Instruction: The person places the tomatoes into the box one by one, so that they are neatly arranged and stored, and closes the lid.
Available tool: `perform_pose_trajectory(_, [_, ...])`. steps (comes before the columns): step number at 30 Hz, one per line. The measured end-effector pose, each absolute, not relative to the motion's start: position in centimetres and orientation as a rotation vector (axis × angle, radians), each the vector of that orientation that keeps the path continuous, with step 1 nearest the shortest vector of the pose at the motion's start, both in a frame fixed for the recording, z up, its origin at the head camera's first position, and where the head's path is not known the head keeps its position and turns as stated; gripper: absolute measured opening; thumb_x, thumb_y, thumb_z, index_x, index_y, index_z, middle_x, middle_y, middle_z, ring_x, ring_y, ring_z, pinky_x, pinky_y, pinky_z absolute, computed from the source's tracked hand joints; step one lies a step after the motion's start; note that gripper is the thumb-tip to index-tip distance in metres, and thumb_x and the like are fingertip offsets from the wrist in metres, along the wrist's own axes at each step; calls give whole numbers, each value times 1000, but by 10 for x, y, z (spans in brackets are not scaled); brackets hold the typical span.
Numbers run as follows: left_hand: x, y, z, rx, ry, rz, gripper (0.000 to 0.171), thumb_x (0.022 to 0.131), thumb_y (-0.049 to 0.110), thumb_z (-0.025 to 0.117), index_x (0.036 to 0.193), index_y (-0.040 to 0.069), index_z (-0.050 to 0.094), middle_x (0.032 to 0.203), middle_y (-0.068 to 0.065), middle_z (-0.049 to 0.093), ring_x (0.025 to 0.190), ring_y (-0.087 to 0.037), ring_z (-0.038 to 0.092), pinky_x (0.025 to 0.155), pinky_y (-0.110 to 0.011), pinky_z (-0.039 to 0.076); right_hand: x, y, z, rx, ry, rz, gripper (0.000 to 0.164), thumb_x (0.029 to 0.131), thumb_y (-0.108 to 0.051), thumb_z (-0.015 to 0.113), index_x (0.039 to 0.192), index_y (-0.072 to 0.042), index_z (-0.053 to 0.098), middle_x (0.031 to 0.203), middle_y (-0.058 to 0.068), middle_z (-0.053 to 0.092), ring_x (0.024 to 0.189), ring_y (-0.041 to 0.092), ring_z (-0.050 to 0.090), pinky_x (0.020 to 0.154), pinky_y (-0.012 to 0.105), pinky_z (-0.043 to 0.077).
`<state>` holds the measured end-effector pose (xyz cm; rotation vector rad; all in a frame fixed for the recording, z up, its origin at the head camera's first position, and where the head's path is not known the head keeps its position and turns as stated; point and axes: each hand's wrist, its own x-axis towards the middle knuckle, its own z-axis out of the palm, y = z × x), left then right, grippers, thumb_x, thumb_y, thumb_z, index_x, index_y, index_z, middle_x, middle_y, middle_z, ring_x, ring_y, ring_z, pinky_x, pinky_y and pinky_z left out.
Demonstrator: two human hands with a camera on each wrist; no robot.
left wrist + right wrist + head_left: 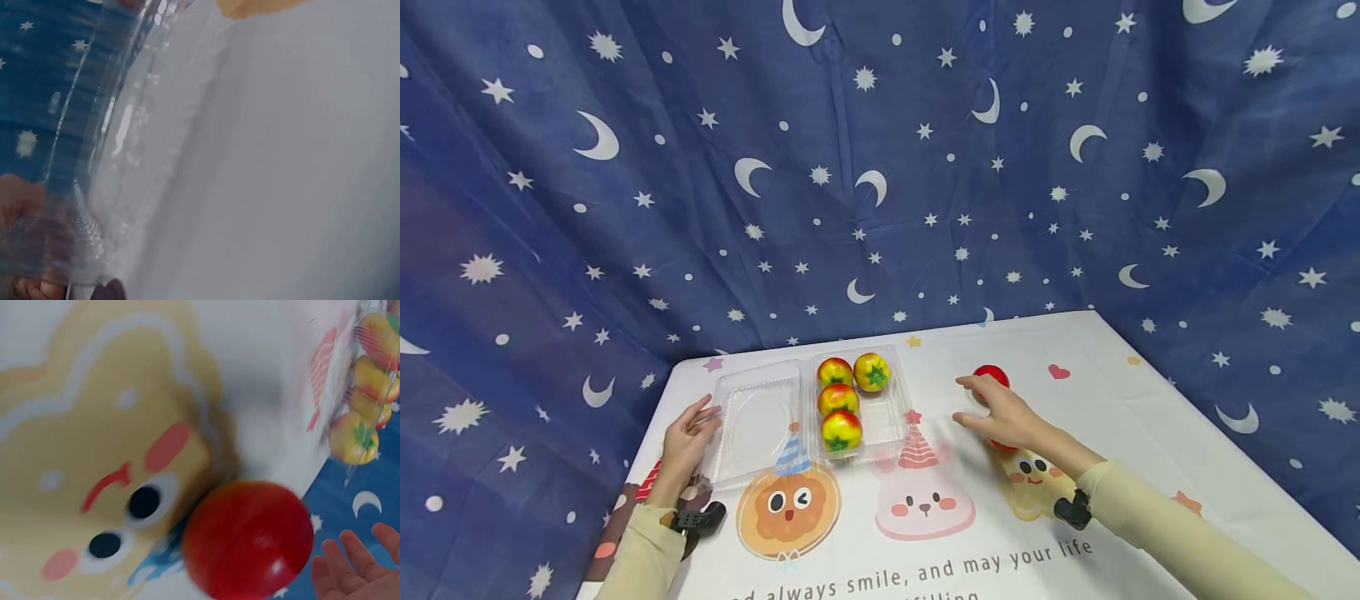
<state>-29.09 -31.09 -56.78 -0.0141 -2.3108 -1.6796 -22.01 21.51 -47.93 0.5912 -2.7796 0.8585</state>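
A clear plastic clamshell box lies unfolded, its lid (758, 433) on the left and its base (883, 417) on the right. Several red-and-yellow toy fruits with green leafy tops, such as the front one (842, 431), sit in the base. My left hand (688, 433) rests at the lid's left edge, fingers loosely extended; the left wrist view shows it partly through the plastic. With fingers spread and nothing held, my right hand (1011, 417) hovers right of the box. A red round toy fruit (992, 374) shows just behind it, and another red one (249, 540) lies below the hand, mostly hidden in the head view.
A white tablecloth (1022, 567) with printed cartoon figures and lettering covers the table. Behind and beside the table hangs a blue curtain (880, 250) with moons and stars. Each wrist wears a black camera, such as the left one (700, 518).
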Motion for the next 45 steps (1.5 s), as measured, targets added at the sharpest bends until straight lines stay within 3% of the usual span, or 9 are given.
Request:
perform_pose_trajectory(4, [-291, -311, -567, -10, -2316, -1675, 52, 94, 5, 63, 144, 3, 49, 127, -26, 61, 87, 4, 61, 68, -11, 45, -212, 233, -480, 567, -2768, 816, 60, 86, -31, 77, 133, -2, 55, 127, 15, 60, 116, 35, 57, 95, 56, 47])
perform_pose_trajectory(11, [-292, -313, -566, -18, -2311, -1657, 52, 94, 5, 63, 143, 2, 50, 126, -27, 61, 85, 5, 60, 68, -10, 45, -203, 254, -489, 511, -2692, 835, 50, 82, -15, 79, 126, 1, 61, 111, 15, 63, 98, 29, 59, 85, 52, 52])
perform_pose_trajectory(16, [-291, -312, -567, 18, -2324, -1668, 52, 94, 6, 63, 144, 4, 49, 128, -26, 61, 82, 9, 57, 68, -10, 44, -199, 262, -493, 519, -2636, 826, 47, 79, -11, 80, 121, 2, 64, 109, 14, 64, 97, 32, 59, 81, 53, 51])
perform_pose_trajectory(29, [-292, -310, -564, 9, -2317, -1689, 53, 94, 7, 64, 145, 6, 49, 129, -24, 61, 90, 3, 61, 72, -10, 46, -194, 277, -505, 476, -2654, 852, 39, 74, -7, 86, 110, -4, 71, 106, 9, 67, 99, 29, 63, 88, 55, 51])
perform_pose_trajectory(45, [-289, -311, -566, 10, -2324, -1710, 54, 95, 7, 64, 146, 7, 47, 131, -24, 60, 89, 8, 57, 74, -9, 45, -195, 275, -518, 444, -2724, 859, 65, 70, -9, 89, 129, -2, 61, 126, 16, 63, 111, 36, 60, 90, 57, 49])
